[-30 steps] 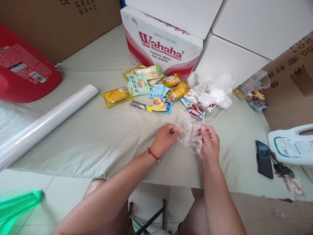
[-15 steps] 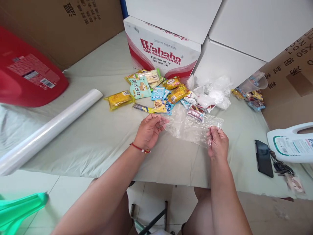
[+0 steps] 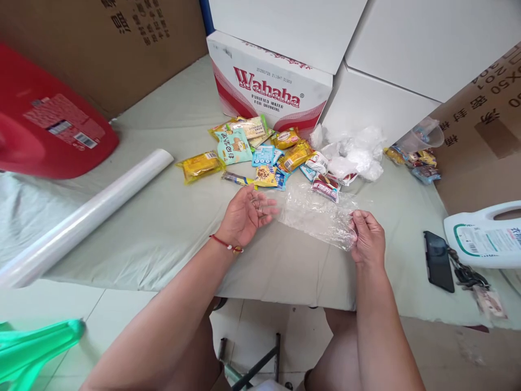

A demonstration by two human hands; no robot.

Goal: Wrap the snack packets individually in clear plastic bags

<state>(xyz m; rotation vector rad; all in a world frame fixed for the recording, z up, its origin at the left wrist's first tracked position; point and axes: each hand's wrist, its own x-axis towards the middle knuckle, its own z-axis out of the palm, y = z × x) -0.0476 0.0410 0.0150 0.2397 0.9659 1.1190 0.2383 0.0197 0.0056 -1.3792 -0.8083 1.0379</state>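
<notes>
Film now spread flat on counter, no longer bunched; my left hand just released, open; right hand pinches corner.

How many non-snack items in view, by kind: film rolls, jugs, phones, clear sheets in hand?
Film roll: 1
Jugs: 2, red jug and white jug
Phone: 1
Clear sheet: 1, pinched by the right hand
Total: 5
</notes>
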